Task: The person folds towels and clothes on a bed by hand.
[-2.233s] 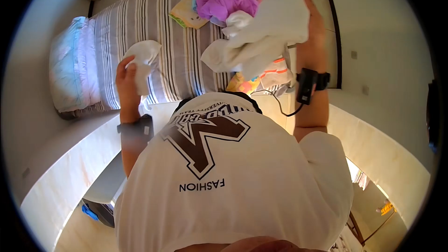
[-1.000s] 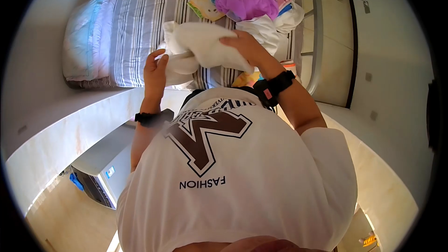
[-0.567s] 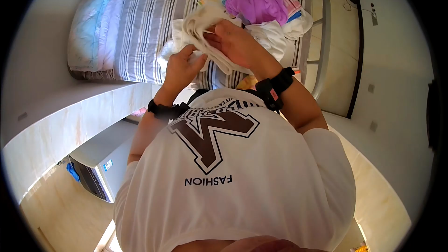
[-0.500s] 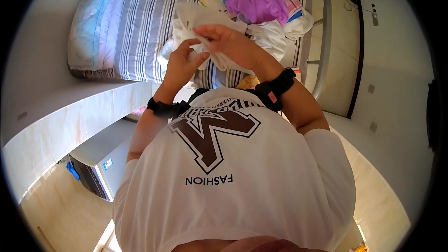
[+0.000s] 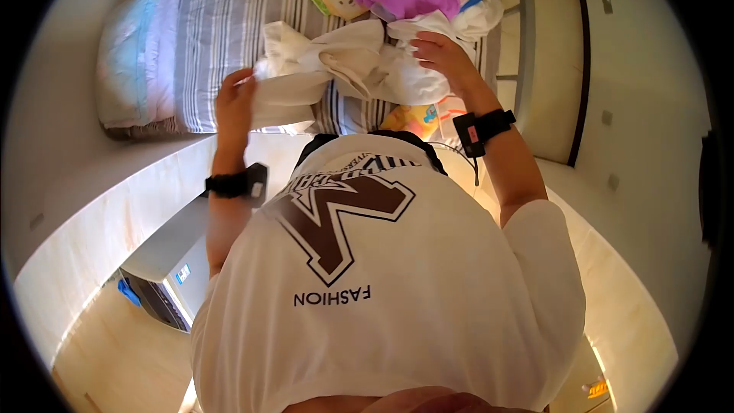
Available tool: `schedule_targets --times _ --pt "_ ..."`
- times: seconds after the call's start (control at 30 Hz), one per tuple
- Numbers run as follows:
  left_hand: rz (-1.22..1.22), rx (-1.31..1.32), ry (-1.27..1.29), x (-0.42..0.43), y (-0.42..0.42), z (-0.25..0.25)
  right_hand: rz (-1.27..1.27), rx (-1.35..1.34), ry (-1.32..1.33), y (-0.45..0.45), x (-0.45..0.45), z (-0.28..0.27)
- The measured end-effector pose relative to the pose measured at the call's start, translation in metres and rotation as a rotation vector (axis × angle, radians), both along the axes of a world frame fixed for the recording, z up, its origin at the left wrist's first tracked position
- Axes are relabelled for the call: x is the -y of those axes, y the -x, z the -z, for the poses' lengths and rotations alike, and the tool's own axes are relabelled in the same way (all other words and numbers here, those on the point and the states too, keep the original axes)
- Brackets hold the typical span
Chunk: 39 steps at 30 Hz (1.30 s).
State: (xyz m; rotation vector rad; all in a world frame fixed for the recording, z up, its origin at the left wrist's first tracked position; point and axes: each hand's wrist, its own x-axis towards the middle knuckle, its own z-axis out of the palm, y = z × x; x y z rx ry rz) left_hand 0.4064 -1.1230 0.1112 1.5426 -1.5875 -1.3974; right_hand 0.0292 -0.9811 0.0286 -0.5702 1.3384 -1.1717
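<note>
Cloth (image 5: pixel 355 50) lies bunched between right hand (image 5: pixel 454 63), fingers loosely spread, and left hand (image 5: pixel 234 103), can't tell its grip; probably so both reach it.

From my station I see a striped bed (image 5: pixel 222 30) with a curved grey rail (image 5: pixel 527 38), pale walls (image 5: pixel 650 99), a cream floor (image 5: pixel 556 53) and, partly hidden lower left, a boxy unit (image 5: pixel 163 256), possibly an appliance.
</note>
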Motion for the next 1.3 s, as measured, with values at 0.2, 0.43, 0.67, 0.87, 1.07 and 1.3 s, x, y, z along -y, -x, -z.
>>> schedule_targets --times 0.2,0.43,0.67,0.87,1.07,1.3 --pt "-0.273 0.047 0.281 0.016 -0.107 0.031 0.302 -0.096 -0.413 0.059 -0.115 0.117" --pt "-0.514 -0.124 -0.050 0.034 -0.150 0.036 0.258 -0.021 -0.702 0.034 -0.195 0.203" --pt "-0.373 -0.103 -0.055 0.025 -0.070 0.010 0.251 -0.047 -0.626 0.046 -0.173 0.236" --pt "-0.500 -0.394 -0.239 0.027 -0.050 -0.020 0.300 -0.104 -0.650 0.063 -0.132 0.201" --pt "0.119 -0.909 -0.155 -0.013 -0.035 -0.142 0.024 -0.094 -0.681 0.072 -0.095 0.195" --pt "-0.208 -0.493 0.101 -0.011 -0.059 -0.127 -0.072 -0.020 -0.466 0.025 -0.015 0.181"
